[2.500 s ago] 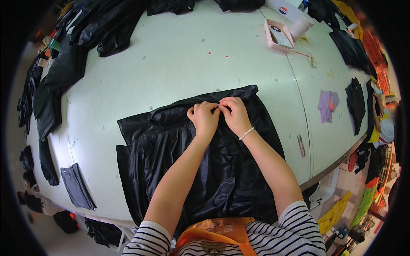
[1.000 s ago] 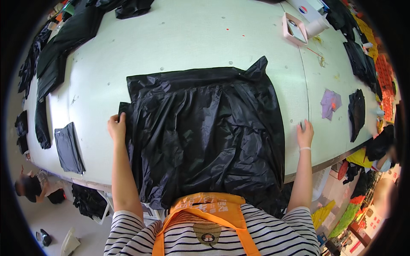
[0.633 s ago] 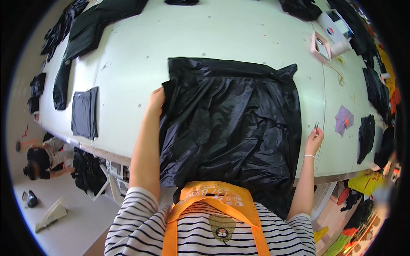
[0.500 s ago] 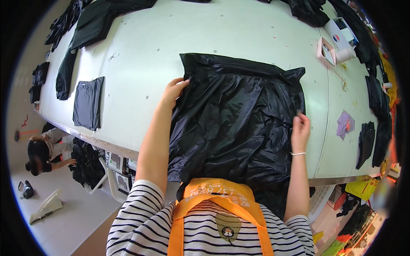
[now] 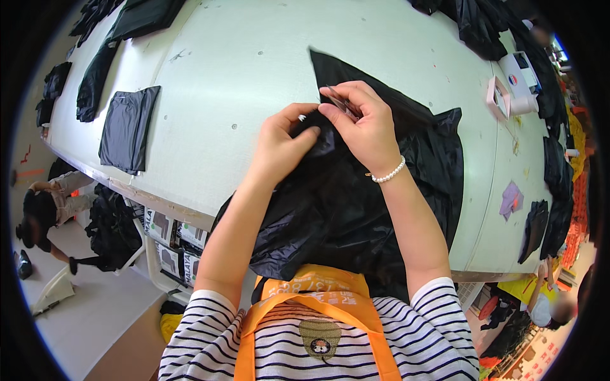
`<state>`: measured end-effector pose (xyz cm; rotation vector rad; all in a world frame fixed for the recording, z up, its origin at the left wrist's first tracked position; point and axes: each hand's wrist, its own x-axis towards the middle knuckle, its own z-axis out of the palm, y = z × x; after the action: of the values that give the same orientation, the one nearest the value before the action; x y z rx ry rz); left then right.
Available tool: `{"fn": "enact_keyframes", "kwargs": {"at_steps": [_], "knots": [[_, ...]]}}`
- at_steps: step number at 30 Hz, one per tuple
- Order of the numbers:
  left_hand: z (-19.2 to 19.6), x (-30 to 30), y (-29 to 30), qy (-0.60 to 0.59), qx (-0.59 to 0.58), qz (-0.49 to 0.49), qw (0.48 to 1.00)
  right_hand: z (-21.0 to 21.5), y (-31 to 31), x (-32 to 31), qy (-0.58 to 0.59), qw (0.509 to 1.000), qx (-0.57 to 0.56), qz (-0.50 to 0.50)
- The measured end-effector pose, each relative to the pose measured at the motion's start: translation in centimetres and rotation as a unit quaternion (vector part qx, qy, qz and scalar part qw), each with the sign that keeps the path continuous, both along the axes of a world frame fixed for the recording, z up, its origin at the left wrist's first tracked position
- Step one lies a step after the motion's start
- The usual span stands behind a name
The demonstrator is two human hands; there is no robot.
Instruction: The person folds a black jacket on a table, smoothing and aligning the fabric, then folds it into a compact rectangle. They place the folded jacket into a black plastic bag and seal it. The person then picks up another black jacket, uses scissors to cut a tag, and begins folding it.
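Observation:
A shiny black garment (image 5: 330, 190) lies spread on the pale table in front of me, one pointed corner stretching away at the far side. My left hand (image 5: 284, 136) is closed on its left edge, where a small white bit, perhaps a label, shows by the fingertips. Close beside it, my right hand (image 5: 362, 124) grips a small metal tool (image 5: 343, 101) that looks like thread snips. The tool's tip is at the cloth near my left fingers; whether it touches cannot be told. Folds beneath my hands are partly hidden.
A folded black garment (image 5: 129, 130) lies to the left on the table (image 5: 210, 95). More black garments line the far and right edges. A pink tray (image 5: 497, 98), a white box (image 5: 518, 73) and a purple cloth (image 5: 511, 200) are on the right. A person (image 5: 41, 213) is at the left.
My right hand has moved from the garment's right side to the left edge, next to my left hand. The tool now shows clearly in it. The garment's upper part has shifted and creased.

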<state>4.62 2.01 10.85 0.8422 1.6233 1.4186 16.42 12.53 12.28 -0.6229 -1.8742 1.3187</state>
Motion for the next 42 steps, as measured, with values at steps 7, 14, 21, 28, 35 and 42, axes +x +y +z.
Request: {"fn": "enact_keyframes", "kwargs": {"at_steps": [7,14,21,28,35,42], "knots": [[0.0,0.1,-0.6,0.163,0.084,0.037,0.982,1.5,0.2,-0.6,-0.052,0.978,-0.199,0.039],[0.0,0.3,0.2,0.147,0.129,0.069,0.978,4.4,0.7,-0.2,-0.113,0.969,0.217,0.021],[0.0,-0.3,0.1,0.015,0.088,0.069,0.994,4.7,3.5,0.4,-0.210,0.928,0.286,0.112],[0.5,-0.6,0.0,-0.234,0.097,0.081,0.964,2.1,0.3,0.6,-0.148,0.969,0.192,0.047],[0.4,-0.6,0.1,-0.153,0.115,0.080,0.978,1.5,-0.6,-0.7,-0.117,0.969,0.218,0.013],[0.4,-0.5,0.0,-0.103,0.122,0.079,0.984,1.5,-0.7,-0.5,-0.100,0.980,0.172,0.022]]}}
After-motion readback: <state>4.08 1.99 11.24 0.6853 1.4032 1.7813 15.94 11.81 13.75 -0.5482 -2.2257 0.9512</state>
